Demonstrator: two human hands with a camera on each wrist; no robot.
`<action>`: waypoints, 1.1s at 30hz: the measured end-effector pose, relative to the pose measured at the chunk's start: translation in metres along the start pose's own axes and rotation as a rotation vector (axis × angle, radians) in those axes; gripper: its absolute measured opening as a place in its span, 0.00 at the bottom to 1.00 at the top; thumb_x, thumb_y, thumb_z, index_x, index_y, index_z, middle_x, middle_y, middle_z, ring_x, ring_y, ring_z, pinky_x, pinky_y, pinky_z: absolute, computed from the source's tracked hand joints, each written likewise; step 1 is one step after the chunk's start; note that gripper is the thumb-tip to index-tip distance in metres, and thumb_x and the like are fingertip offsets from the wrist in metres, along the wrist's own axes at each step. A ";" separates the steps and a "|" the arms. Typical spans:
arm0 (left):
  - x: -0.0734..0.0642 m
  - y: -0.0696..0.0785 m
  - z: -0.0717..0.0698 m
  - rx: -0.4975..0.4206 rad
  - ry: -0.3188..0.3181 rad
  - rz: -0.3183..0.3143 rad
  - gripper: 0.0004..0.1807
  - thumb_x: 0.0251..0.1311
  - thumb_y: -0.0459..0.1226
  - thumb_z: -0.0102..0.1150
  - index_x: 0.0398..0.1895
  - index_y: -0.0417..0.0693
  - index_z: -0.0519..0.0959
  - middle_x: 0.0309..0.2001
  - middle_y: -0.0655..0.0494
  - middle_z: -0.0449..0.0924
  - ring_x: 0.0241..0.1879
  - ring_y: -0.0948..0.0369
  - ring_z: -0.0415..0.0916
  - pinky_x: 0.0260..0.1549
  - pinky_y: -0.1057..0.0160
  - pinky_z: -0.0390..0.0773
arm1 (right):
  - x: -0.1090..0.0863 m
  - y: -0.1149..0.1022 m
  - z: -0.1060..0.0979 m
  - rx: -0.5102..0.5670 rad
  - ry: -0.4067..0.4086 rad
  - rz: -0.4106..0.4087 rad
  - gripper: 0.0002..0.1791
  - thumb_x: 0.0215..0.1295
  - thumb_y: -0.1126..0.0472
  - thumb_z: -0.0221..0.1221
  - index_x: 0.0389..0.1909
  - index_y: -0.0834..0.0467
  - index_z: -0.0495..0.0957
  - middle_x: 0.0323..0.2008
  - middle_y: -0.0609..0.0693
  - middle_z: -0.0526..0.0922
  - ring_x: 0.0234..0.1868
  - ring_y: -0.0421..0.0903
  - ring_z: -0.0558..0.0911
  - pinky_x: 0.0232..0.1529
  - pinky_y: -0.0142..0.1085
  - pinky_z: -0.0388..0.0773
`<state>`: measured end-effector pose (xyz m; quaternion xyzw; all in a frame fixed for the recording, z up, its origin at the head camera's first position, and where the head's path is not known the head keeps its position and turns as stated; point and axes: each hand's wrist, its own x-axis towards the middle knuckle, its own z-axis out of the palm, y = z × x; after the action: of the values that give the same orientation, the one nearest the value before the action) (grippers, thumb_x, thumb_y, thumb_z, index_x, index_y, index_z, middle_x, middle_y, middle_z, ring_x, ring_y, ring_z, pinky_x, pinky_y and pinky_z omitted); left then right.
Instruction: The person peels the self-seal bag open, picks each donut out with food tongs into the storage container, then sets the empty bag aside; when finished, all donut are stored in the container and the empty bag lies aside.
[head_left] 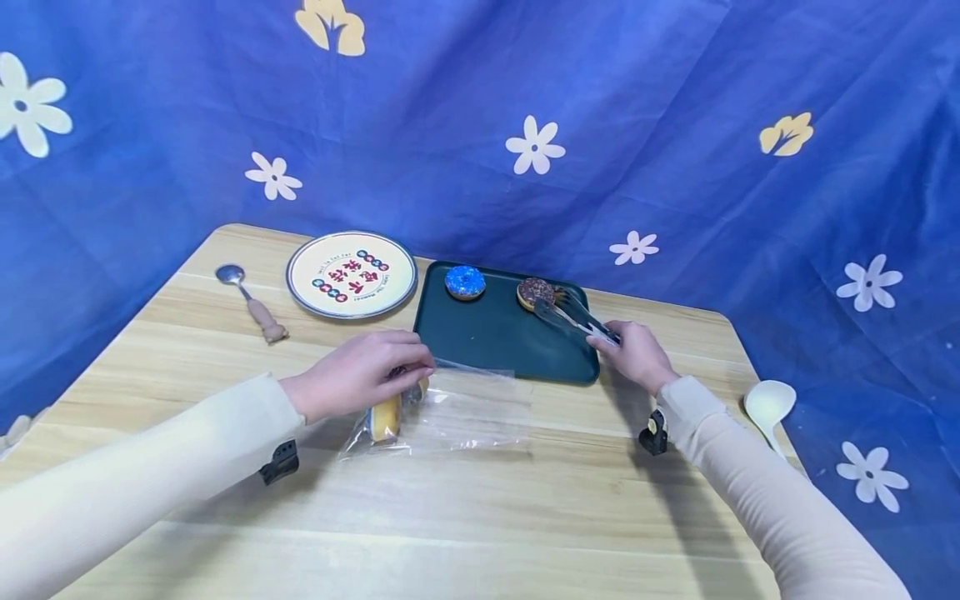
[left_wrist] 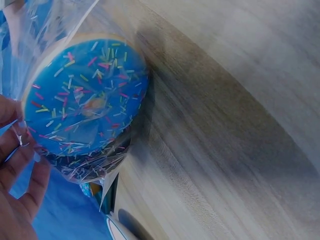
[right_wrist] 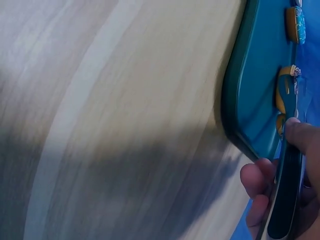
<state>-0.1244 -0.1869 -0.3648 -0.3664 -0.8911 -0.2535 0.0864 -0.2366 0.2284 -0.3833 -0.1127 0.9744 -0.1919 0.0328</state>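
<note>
My left hand (head_left: 363, 373) pinches a clear plastic bag (head_left: 474, 408) lying over the table in front of the tray. Inside the bag are a blue-iced donut with coloured sprinkles (left_wrist: 87, 95) and a dark chocolate donut (left_wrist: 85, 165). My right hand (head_left: 636, 354) grips a pair of tongs (head_left: 600, 327), thumb along the handle in the right wrist view. The tongs' heads are at a chocolate donut (head_left: 534, 290) on the dark green tray (head_left: 495, 342); whether they squeeze it I cannot tell. Left of it on the tray sits another blue donut (head_left: 465, 282).
A round white plate (head_left: 318, 262) with red lettering stands left of the tray. Farther left lies a metal spoon (head_left: 251, 300) with a brown handle. A white ladle (head_left: 768, 404) rests at the table's right edge. Behind the table hangs a blue flowered cloth (head_left: 450, 125).
</note>
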 end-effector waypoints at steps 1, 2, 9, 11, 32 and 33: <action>0.000 0.000 0.000 0.001 0.000 0.002 0.05 0.71 0.35 0.64 0.42 0.53 0.87 0.39 0.64 0.85 0.37 0.70 0.78 0.38 0.64 0.84 | 0.000 0.000 0.000 0.004 -0.004 0.005 0.23 0.77 0.46 0.60 0.55 0.62 0.82 0.34 0.55 0.84 0.33 0.50 0.77 0.36 0.38 0.71; 0.001 0.000 0.000 0.002 0.000 0.005 0.05 0.71 0.35 0.64 0.42 0.53 0.87 0.39 0.63 0.85 0.37 0.70 0.78 0.38 0.64 0.83 | -0.001 0.000 -0.001 0.009 -0.004 0.010 0.23 0.76 0.46 0.60 0.55 0.62 0.82 0.33 0.54 0.83 0.33 0.49 0.77 0.35 0.37 0.70; 0.000 0.001 0.001 -0.013 0.002 -0.003 0.05 0.71 0.35 0.63 0.42 0.54 0.87 0.39 0.64 0.85 0.37 0.71 0.78 0.38 0.65 0.83 | -0.007 0.007 -0.007 0.024 0.008 -0.005 0.24 0.76 0.45 0.60 0.56 0.62 0.81 0.35 0.55 0.83 0.33 0.48 0.77 0.36 0.37 0.72; 0.001 0.001 0.001 -0.018 0.001 -0.001 0.05 0.72 0.35 0.63 0.42 0.54 0.87 0.39 0.64 0.84 0.37 0.71 0.77 0.38 0.65 0.83 | -0.010 0.009 -0.009 0.032 0.031 -0.039 0.23 0.77 0.45 0.60 0.55 0.61 0.82 0.36 0.56 0.84 0.32 0.48 0.77 0.36 0.38 0.72; 0.002 -0.002 0.000 -0.007 0.006 -0.028 0.05 0.71 0.34 0.64 0.43 0.52 0.87 0.40 0.61 0.86 0.39 0.69 0.81 0.39 0.64 0.85 | -0.081 0.009 -0.046 0.163 -0.101 -0.330 0.16 0.73 0.54 0.65 0.56 0.56 0.87 0.48 0.52 0.91 0.35 0.33 0.85 0.35 0.31 0.85; 0.002 -0.003 0.000 -0.007 0.004 -0.033 0.04 0.71 0.34 0.64 0.43 0.52 0.87 0.40 0.61 0.86 0.39 0.68 0.81 0.39 0.64 0.85 | -0.083 0.009 -0.047 0.151 -0.105 -0.343 0.15 0.73 0.54 0.65 0.55 0.55 0.87 0.47 0.50 0.91 0.34 0.32 0.85 0.35 0.31 0.85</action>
<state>-0.1277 -0.1869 -0.3655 -0.3514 -0.8960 -0.2585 0.0827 -0.1626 0.2731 -0.3421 -0.2843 0.9205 -0.2613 0.0588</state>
